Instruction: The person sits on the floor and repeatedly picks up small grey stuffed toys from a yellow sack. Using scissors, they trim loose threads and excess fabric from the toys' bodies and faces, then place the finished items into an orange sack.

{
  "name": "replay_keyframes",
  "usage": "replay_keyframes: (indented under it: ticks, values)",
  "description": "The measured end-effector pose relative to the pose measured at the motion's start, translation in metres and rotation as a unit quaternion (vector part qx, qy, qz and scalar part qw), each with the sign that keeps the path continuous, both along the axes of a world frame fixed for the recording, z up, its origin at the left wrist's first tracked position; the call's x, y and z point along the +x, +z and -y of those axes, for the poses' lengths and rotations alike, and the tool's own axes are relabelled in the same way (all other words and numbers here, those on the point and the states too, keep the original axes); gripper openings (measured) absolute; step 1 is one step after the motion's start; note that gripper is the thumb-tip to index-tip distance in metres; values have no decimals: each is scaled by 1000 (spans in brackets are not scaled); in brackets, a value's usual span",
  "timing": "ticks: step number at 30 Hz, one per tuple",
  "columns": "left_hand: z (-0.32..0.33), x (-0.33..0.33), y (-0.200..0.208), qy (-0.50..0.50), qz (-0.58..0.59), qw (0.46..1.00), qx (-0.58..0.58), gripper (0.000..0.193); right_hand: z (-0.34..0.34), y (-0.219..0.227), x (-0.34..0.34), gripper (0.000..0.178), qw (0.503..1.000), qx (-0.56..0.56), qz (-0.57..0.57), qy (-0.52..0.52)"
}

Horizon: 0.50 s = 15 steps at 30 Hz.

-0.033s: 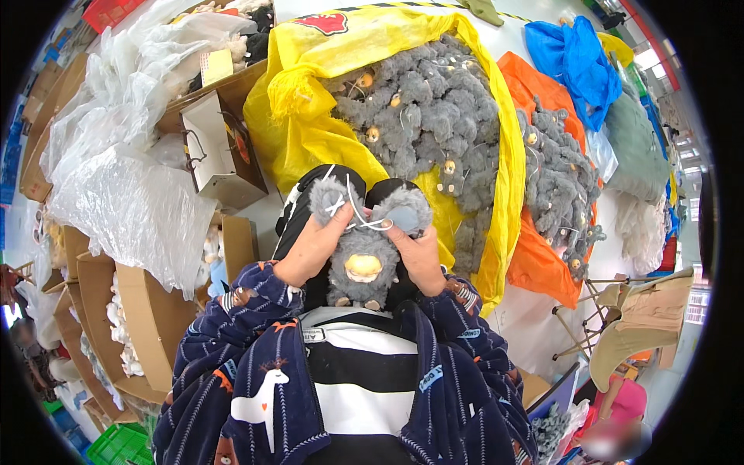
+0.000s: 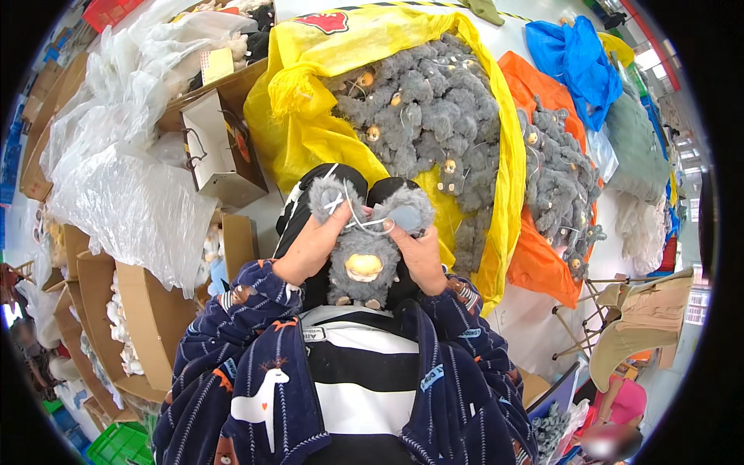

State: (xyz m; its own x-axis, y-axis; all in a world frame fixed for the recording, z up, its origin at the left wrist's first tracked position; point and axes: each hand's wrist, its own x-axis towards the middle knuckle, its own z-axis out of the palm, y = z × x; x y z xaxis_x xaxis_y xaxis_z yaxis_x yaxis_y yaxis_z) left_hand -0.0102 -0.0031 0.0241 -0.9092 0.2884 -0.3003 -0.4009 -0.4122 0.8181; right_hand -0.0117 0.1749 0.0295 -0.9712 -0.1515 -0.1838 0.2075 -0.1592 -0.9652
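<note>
A grey plush toy with a yellowish muzzle rests upright on my lap, its small feet toward my belly. Two big round ears spread out at its far end. My left hand pinches the left ear, which has crossed white strips on it. Thumb and fingers of my right hand grip the right ear, whose flat grey inner side faces up. Between the hands a thin white cord loops across the ears; its right part passes by my right thumb.
A yellow sack heaped with grey plush toys lies ahead, an orange sack of more beside it. Cardboard boxes and clear plastic sheeting crowd the left. A folding chair stands at right, a person in pink below it.
</note>
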Motion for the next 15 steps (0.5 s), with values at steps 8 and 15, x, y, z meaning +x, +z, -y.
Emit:
replay_keyframes:
  ticks: [8,15]
  values:
    - [4,7,14,-51,108,980,157,65,-7,3,3,21,996,83,0,-25]
    - [3,34,-4,-155,-2,987,-42,53,-6,3,1,24,994,93,44,-34]
